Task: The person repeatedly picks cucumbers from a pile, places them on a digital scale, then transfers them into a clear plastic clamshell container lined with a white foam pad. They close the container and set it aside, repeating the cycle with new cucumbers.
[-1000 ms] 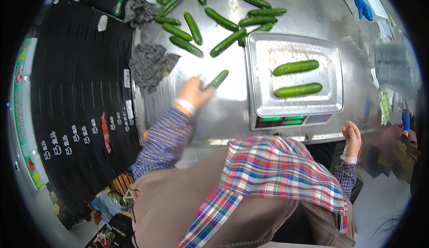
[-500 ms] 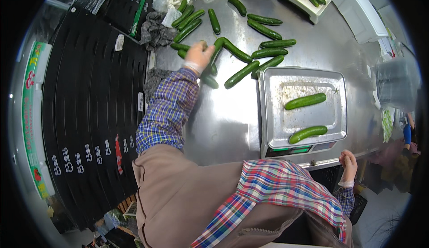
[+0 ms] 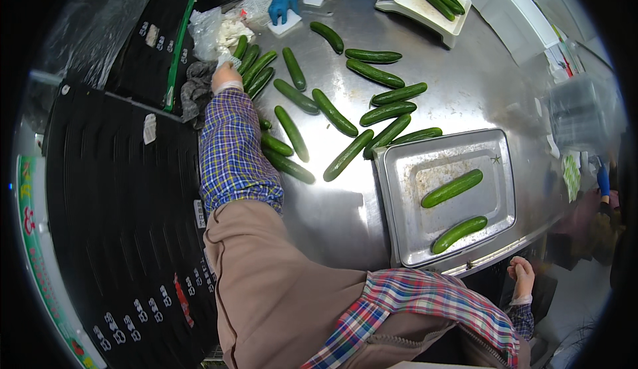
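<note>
My left hand (image 3: 226, 78) reaches to the back-left of the steel table (image 3: 319, 216), its curled fingertips at white mesh wrapping (image 3: 228, 58) beside a cluster of cucumbers (image 3: 259, 68); what they grip is hidden. More cucumbers (image 3: 335, 112) lie scattered across the middle. Two cucumbers (image 3: 452, 188) rest on a metal tray (image 3: 395, 216) atop a scale at the right front. Below that tray's right corner, my right hand (image 3: 521, 274) hangs with fingers curled and nothing visible in them.
A co-worker's blue-gloved hand (image 3: 284, 3) touches a white pad (image 3: 286, 25) at the back. A second scale (image 3: 452, 33) holds cucumbers. Black crates (image 3: 119, 209) stand along the left, white boxes (image 3: 505, 16) at back right, translucent containers (image 3: 581, 116) at right. Dark cloth (image 3: 196, 86) lies beside my left arm.
My left hand has moved away from me to the back-left, leaving the cucumber it was at. A blue-gloved hand has appeared at the back. The view has shifted.
</note>
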The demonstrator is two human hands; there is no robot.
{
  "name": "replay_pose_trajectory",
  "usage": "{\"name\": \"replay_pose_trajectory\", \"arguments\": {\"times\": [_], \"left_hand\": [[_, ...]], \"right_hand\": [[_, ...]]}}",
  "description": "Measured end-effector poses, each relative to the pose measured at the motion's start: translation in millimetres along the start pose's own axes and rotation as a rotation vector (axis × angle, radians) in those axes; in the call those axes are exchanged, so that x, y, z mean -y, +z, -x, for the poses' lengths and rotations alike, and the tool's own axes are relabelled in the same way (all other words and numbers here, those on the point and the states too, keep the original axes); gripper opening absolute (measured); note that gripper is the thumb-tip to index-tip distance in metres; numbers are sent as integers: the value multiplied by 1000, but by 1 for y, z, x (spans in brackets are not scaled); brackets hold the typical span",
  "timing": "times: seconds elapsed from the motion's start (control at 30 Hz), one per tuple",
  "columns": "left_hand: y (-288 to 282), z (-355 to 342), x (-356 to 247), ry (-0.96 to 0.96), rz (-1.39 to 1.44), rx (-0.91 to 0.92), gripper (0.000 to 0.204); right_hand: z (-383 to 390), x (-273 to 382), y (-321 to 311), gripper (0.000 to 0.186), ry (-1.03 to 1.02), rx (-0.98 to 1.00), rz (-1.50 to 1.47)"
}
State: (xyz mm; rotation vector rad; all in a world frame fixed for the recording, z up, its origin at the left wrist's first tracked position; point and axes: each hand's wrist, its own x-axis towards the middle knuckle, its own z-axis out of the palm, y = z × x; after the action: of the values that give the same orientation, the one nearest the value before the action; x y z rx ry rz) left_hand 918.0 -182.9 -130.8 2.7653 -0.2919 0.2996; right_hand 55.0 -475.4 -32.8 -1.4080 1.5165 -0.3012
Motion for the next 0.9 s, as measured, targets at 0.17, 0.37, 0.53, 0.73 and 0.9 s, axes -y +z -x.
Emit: {"name": "replay_pose_trajectory", "arguments": {"times": [0.17, 0.37, 0.53, 0.73, 0.9], "left_hand": [[22, -54, 2, 83, 261, -42, 23], [51, -100, -6, -82, -223, 132, 26], [38, -86, -12, -140, -21, 89, 28], [-67, -80, -69, 115, 1720, 68, 31], [-155, 27, -151, 295, 1570, 991, 41]], "right_hand": [[13, -8, -3, 17, 84, 22, 19], [14, -16, -1, 17, 197, 15, 117], [9, -20, 6, 18, 152, 46, 170], [12, -44, 5, 17, 91, 75, 127], [-10, -54, 5, 18, -59, 186, 12]]}}
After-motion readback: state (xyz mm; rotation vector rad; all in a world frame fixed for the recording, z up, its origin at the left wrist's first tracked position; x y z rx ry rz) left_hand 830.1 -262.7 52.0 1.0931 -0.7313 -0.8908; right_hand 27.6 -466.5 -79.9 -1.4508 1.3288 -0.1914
